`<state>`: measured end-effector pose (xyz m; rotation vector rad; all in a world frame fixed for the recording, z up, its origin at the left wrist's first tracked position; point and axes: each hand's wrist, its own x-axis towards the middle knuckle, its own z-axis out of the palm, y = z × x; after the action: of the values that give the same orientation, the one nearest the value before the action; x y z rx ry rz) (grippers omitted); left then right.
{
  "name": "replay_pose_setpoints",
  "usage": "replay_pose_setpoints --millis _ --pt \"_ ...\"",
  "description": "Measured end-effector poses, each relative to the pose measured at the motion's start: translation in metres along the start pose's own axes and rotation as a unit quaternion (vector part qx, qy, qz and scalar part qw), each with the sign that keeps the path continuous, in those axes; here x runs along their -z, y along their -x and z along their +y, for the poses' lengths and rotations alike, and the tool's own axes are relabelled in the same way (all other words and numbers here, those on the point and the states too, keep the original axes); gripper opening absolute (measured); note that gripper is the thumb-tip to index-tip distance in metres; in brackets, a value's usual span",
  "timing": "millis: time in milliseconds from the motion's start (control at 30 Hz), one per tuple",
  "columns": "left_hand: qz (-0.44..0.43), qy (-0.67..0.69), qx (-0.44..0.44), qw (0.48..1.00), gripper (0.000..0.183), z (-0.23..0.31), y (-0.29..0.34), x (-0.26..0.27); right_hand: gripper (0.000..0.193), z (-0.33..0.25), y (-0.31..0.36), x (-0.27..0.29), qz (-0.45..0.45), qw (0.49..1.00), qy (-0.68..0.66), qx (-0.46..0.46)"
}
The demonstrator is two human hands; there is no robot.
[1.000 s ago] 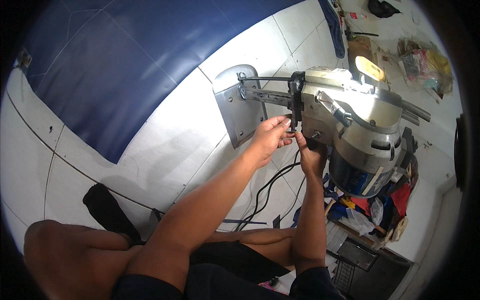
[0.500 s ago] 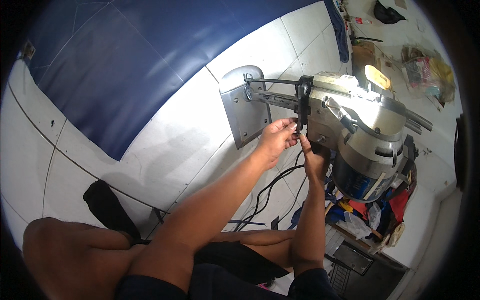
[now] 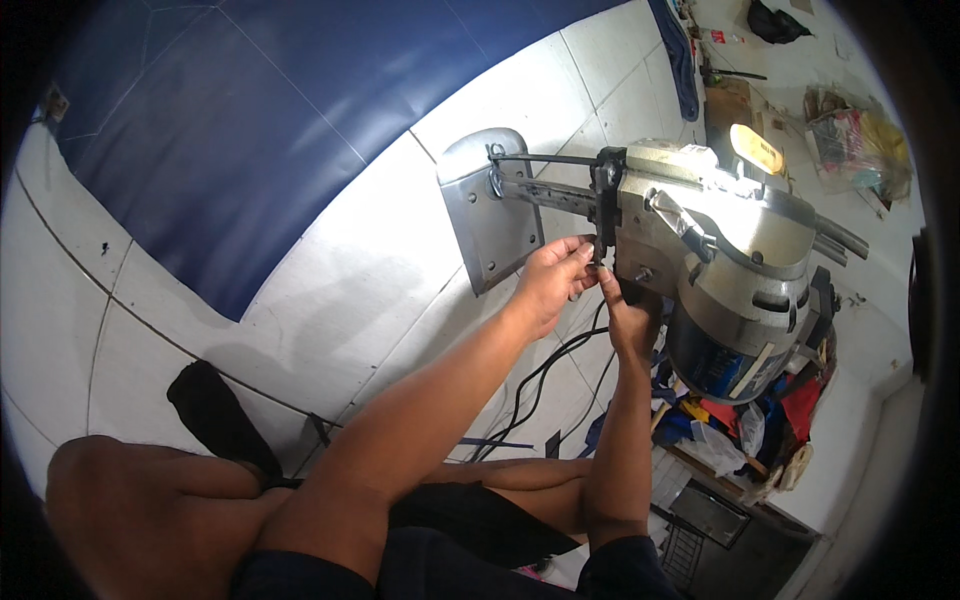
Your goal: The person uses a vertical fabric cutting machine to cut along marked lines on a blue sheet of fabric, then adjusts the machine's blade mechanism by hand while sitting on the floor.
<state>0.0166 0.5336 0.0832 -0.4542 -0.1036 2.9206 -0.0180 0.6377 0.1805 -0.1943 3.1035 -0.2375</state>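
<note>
A straight-knife cloth cutting machine (image 3: 745, 270) lies tilted over on the tiled floor. Its slotted upright runs left to a grey metal base plate (image 3: 490, 225). A black bracket (image 3: 607, 195) crosses the upright beside the machine's head. My left hand (image 3: 555, 280) is closed, thumb and fingers pinched at the bracket's lower end. Close against it, my right hand (image 3: 632, 320) presses its thumb up at the same spot, with its other fingers partly hidden behind the machine. Whatever small dark piece lies between the fingertips is too small to name.
A blue sheet (image 3: 250, 130) covers the floor at the far left. Black cables (image 3: 535, 380) run beneath my forearms. On the right lie a heap of coloured cloth scraps (image 3: 725, 430) and a plastic bag of odds and ends (image 3: 858, 150). A cardboard box (image 3: 728, 115) stands at the back.
My fingers shift very slightly at the bracket's lower end. Otherwise the hands and the machine stay nearly where they were.
</note>
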Motion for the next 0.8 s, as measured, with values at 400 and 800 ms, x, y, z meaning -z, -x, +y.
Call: replay_pose_setpoints --millis 400,800 --pt "0.027 -0.084 -0.039 0.995 0.029 0.002 0.000 0.003 0.053 0.002 -0.003 0.001 -0.034 0.999 0.018 -0.023" --pt "0.103 -0.227 -0.069 0.966 0.028 0.012 0.006 -0.006 0.048 0.026 -0.006 -0.003 -0.027 0.999 -0.022 -0.039"
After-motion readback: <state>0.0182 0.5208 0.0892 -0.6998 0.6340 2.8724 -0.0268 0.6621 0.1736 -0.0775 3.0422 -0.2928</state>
